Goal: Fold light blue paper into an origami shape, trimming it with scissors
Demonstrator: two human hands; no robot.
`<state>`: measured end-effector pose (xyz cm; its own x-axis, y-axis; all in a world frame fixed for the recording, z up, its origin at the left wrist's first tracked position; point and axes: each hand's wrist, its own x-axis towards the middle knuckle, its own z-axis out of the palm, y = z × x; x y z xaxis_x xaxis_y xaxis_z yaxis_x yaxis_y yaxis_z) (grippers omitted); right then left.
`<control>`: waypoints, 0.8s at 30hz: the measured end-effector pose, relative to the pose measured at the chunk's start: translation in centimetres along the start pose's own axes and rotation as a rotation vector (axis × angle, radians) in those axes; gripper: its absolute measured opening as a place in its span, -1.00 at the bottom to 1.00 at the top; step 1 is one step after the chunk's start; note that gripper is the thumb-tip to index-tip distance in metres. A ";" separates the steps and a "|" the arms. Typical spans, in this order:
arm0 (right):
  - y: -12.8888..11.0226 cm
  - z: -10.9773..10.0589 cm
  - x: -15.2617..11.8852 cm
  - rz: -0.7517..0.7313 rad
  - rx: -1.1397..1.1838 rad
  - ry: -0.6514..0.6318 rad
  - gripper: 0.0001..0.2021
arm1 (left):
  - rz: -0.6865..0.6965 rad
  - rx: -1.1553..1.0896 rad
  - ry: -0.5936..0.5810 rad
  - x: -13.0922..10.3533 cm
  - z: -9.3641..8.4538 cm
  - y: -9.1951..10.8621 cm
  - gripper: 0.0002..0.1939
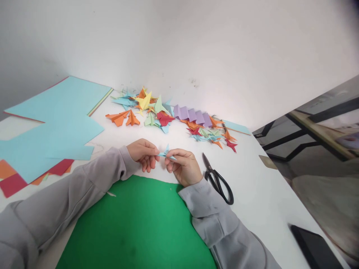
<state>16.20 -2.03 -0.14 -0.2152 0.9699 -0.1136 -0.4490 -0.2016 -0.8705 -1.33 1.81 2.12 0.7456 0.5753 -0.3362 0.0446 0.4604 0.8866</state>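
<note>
Fingers on both sides pinched tight now: the left hand (143,151) has one end of a small blue folded piece (166,153) between thumb and forefinger, and the right hand (183,164) grips the other end, its lower fingers curled under. That piece is up between the two hands, over the white table (252,194), just past the far edge of the green sheet (134,224). And look what the tabletop carries! Folded paper shapes (144,101) crowd together by the wall, yellow, orange, blue, red and pale green, with a purple pleated strip (192,115) among them. Over on the left, large blue sheets (64,99) overlap, red and orange squares (14,185) peeking out below. Black-handled scissors (212,172) lie just beside the right hand; a dark phone (314,246) sits near the table's right edge.
</note>
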 end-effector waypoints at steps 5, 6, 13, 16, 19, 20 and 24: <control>-0.1 0.0 -0.1 0.000 -0.002 0.001 -0.90 | 0.003 0.000 0.007 0.4 -0.1 -0.4 -0.75; -0.1 0.0 -0.1 0.000 -0.003 0.001 -0.90 | -0.002 0.003 0.010 0.6 -0.2 -0.4 -0.73; -0.1 0.1 -0.1 -0.002 -0.021 0.003 -0.90 | 0.019 0.034 0.049 0.9 0.0 -0.6 -0.66; -0.2 0.2 -0.1 0.000 -0.030 0.008 -0.90 | 0.026 0.046 0.054 0.5 0.3 -0.4 -0.70; -0.3 0.3 -0.1 -0.001 -0.040 0.013 -0.90 | 0.025 0.054 0.064 0.3 0.4 -0.3 -0.71; -0.3 0.3 -0.1 -0.004 -0.045 0.015 -0.90 | 0.024 0.057 0.068 0.3 0.4 -0.2 -0.71; -0.3 0.3 -0.2 -0.019 -0.065 0.023 -0.88 | 0.036 0.061 0.065 0.2 0.4 -0.1 -0.74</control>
<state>16.09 -2.18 0.34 -0.1868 0.9765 -0.1070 -0.3951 -0.1744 -0.9019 -0.93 1.54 2.08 0.7029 0.6342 -0.3221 0.0607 0.3977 0.9155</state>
